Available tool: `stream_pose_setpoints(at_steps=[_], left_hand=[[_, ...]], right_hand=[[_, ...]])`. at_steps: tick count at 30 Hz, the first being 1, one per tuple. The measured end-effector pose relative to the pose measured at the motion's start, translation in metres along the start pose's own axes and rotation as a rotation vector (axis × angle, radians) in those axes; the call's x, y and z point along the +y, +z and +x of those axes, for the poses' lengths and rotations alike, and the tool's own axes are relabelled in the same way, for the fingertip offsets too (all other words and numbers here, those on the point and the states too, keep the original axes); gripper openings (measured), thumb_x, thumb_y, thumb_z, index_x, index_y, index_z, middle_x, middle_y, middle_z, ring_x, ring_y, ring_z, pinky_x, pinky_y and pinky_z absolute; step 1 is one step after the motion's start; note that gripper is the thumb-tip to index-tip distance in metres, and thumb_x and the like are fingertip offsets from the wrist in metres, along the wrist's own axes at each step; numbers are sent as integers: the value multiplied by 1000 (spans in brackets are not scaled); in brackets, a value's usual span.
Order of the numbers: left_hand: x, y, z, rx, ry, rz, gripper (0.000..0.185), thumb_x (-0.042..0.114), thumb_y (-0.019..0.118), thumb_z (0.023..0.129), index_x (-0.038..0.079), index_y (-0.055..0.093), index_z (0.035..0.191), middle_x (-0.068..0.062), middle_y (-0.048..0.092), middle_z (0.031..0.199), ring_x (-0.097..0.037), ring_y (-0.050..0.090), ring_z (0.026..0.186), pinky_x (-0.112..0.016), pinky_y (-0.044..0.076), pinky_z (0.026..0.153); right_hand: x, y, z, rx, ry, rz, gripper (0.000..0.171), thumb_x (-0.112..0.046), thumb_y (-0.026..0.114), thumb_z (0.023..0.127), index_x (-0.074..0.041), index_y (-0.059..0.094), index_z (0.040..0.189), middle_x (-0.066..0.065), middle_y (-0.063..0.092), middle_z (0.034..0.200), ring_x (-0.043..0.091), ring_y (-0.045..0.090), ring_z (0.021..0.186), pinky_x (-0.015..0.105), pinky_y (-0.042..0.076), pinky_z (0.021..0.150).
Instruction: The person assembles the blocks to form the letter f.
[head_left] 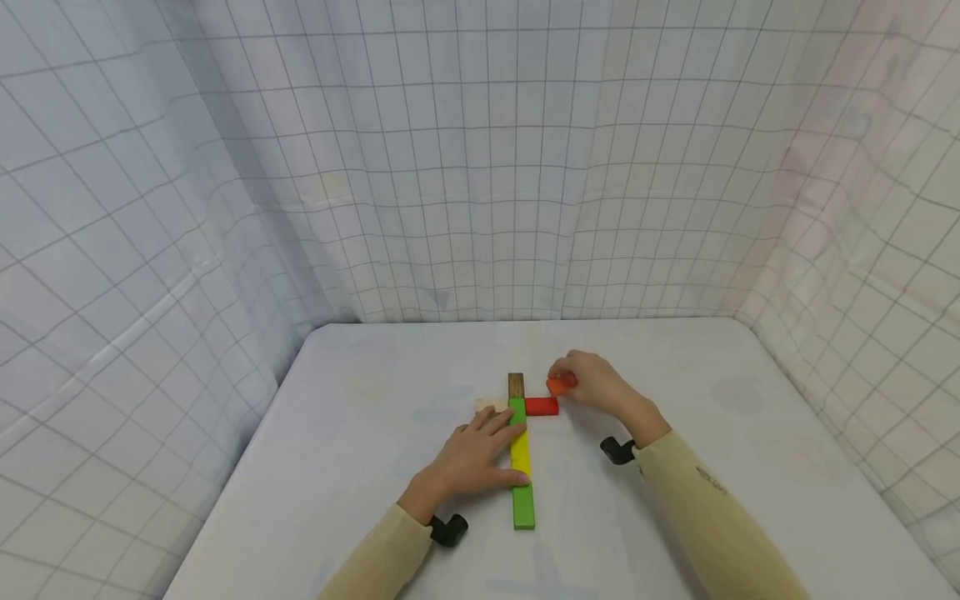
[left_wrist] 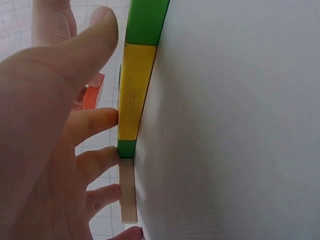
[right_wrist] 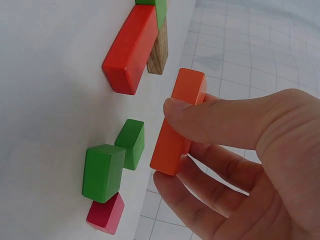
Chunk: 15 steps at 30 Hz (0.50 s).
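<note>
My right hand pinches an orange wooden block between thumb and fingers, raised off the table. My left hand lies with spread fingers against a line of blocks, thumb and fingertips touching or very near them. That line has a near green block, a yellow block, a far green block and a brown wood-grain block at its far end. A red block juts out to the right. On the left, a pale wooden block is partly covered by my fingers in the head view.
Past the red block, the right wrist view shows a green block, a smaller-looking green block and a pink block on the white table. Gridded white curtains hang behind and on both sides.
</note>
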<state>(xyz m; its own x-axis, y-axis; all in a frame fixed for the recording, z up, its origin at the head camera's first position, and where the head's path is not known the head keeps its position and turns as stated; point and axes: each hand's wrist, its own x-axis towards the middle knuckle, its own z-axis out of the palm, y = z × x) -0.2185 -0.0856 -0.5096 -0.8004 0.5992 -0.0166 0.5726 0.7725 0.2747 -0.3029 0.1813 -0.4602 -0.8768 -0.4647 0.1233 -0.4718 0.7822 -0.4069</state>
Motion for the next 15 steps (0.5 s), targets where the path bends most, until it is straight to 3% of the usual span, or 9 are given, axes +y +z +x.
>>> stream_pose_setpoints(at_steps=[7,15], left_hand=[[2,-2,-1,-17,-22,3,87,82,48,86,32,37,157,2,22,166,-30,15,152,-61,32,109],[4,-4,-2,-44,-21,10,95,84,52,81,31,34,158,2,19,167,-30,12,153,-61,31,109]], right_hand=[[-6,0,14,-17,33,27,30,-9,83,83,-19,74,109,-2,60,96,21,55,91,38,52,84],[-8,2,32,-4,-5,20,32,-3,80,84,-18,74,112,-2,61,99,21,56,93,39,51,87]])
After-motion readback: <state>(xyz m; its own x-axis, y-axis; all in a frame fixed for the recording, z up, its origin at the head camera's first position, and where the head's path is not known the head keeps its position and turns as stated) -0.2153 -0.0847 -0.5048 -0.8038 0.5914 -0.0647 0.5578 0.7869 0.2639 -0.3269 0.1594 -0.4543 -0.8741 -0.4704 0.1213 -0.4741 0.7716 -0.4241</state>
